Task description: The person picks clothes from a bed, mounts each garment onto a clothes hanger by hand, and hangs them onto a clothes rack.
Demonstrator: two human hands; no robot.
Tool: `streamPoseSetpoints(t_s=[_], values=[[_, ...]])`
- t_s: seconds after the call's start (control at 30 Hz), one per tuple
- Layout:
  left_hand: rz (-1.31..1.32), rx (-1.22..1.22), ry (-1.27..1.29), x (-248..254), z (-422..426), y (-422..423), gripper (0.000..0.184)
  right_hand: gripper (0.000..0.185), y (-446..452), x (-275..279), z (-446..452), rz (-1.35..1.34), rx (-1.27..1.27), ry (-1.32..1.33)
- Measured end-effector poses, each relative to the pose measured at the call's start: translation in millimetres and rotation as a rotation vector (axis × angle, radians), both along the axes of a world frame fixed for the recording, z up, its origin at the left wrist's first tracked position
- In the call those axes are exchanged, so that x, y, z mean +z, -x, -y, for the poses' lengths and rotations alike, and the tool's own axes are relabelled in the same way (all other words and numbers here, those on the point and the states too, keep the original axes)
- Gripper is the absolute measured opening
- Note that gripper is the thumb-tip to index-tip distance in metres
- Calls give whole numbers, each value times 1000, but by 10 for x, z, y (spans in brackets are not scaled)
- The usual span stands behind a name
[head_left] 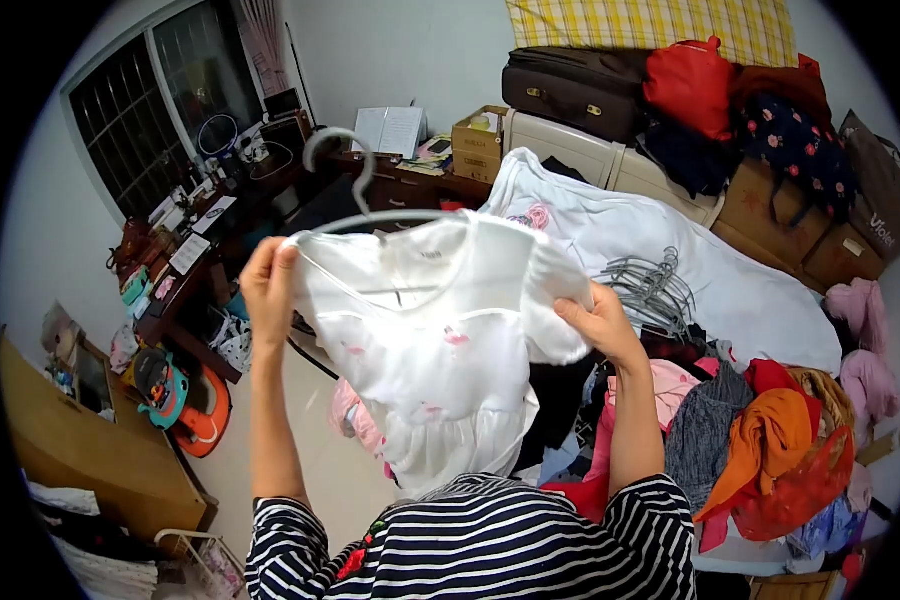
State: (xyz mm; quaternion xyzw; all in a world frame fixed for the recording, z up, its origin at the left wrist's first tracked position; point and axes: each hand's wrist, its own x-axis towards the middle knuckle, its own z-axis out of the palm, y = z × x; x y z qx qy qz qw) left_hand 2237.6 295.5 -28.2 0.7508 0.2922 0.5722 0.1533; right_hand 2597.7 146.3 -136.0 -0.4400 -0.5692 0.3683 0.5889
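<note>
A white short-sleeved dress (420, 350) with small pink motifs hangs in front of me on a grey hanger (360, 185), whose hook points up. My left hand (268, 285) is closed on the dress at its left shoulder, by the hanger's end. On the other side, my right hand (600, 322) pinches the puffed sleeve. The dress is held up between both hands, its skirt falling toward my striped top. Most of the hanger's bar is hidden inside the neckline and shoulders.
Several grey hangers (655, 285) lie bunched on a white cloth (640, 230) at right. Nearer me is a heap of clothes, including an orange garment (765, 440). A dark suitcase (575, 85) stands behind. At left are a cluttered desk (185, 285) and an orange ride-on toy (205, 410).
</note>
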Motion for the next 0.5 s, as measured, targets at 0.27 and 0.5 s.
streamPoseSetpoints(t_s=[0.27,0.5], values=[[87,79,-143,377,-92,155,26,62,589,-430,-261,337,291,221],[182,261,-191,424,-166,834,26,23,459,-1362,-554,71,-134,312]])
